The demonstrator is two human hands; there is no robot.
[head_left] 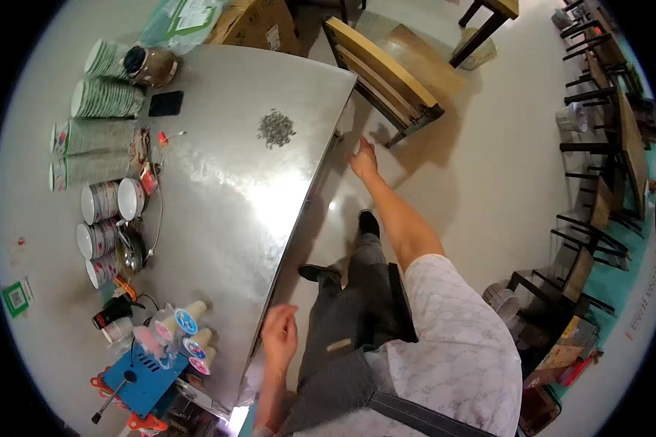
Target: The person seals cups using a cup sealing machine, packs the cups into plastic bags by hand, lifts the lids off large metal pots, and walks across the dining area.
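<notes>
My right hand (363,159) is stretched forward past the table's right edge, over the floor beside a wooden chair (383,69). Its fingers are partly extended and hold nothing visible. Close to the same edge, lower in the view, my left hand (279,335) hangs with loosely bent, slightly blurred fingers and nothing visible in it. On the metal table (219,197) lies a small pile of dark seed-like pieces (275,129), apart from both hands. A black phone (166,103) rests near a jar (151,67) at the upper left.
Stacked paper bowls (108,99) and metal-looking tins or bowls (98,202) line the table's far side. Packaged cups (189,317) stand near a blue device (142,382). A cardboard box (259,28) is beyond the table; more tables and stools (598,204) stand at right.
</notes>
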